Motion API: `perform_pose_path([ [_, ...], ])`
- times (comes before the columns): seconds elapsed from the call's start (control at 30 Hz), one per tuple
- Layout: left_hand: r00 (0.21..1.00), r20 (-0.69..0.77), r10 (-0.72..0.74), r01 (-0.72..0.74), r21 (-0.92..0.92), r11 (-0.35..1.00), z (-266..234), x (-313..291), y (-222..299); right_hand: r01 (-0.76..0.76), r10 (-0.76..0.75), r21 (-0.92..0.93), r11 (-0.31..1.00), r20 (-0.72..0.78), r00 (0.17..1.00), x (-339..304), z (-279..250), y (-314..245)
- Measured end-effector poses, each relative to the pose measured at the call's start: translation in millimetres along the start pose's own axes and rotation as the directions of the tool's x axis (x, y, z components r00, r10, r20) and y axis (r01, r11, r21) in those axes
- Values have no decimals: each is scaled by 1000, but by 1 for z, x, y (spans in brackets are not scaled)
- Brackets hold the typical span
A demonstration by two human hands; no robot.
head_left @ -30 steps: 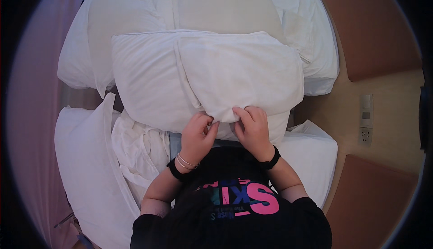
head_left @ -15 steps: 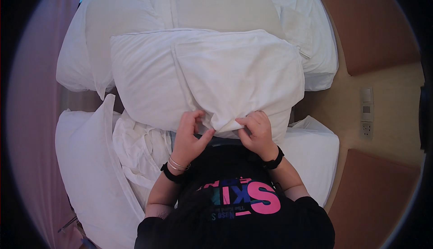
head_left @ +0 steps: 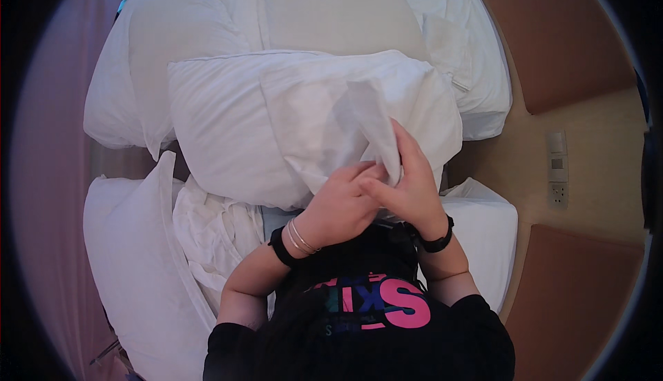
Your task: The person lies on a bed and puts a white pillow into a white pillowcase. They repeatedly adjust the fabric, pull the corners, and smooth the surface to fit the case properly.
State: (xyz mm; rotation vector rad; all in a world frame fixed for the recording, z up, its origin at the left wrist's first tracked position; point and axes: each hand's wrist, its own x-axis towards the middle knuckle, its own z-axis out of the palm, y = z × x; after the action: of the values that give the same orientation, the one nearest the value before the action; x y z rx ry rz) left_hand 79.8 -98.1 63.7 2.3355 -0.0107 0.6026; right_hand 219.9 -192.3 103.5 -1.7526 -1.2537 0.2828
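A plump white pillow (head_left: 221, 125) in a white pillowcase (head_left: 304, 112) lies crosswise in front of me. A flap (head_left: 373, 115) of the pillowcase stands up, folded, above its near side. My right hand (head_left: 418, 191) grips this flap at its lower part, the fingers behind it and the thumb in front. Crossing in toward it, my left hand (head_left: 342, 198) meets the right thumb, its fingers bent around the flap's lower edge. The left fingertips are partly hidden by the cloth and the right hand.
Behind the pillow are more large white pillows (head_left: 331, 8) on a white bed (head_left: 483, 84). Another white pillow (head_left: 131, 264) and crumpled white sheet (head_left: 217, 226) lie at near left. A wall with brown padded panels (head_left: 580, 291) and a socket plate (head_left: 558, 194) runs along the right; a pinkish curtain (head_left: 55, 174) hangs left.
Both hands have come together, the left moving right and the right rising slightly. The pillowcase flap, flat before, is now lifted and folded upright between them.
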Motion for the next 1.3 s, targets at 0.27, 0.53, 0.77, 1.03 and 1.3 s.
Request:
perform_pose_path([
  [0.27,617,-584,-528,609,-71,790,-30,0,-58,-281,290,108,954,-75,954,-4,-19,39],
  [0.53,529,224,-819,492,-867,80,-70,51,-142,-270,676,921,282,9,737,-62,-56,40],
  [0.77,606,1,-796,113,-990,85,-82,75,-138,-575,508,128,808,344,790,-70,-75,59],
  [1.03,584,-569,-579,-446,-821,358,-183,116,-97,217,250,761,612,-446,860,83,-78,56],
  [1.3,158,-656,-738,-244,-750,615,-188,1,-38,224,216,580,783,-591,777,40,-73,70],
])
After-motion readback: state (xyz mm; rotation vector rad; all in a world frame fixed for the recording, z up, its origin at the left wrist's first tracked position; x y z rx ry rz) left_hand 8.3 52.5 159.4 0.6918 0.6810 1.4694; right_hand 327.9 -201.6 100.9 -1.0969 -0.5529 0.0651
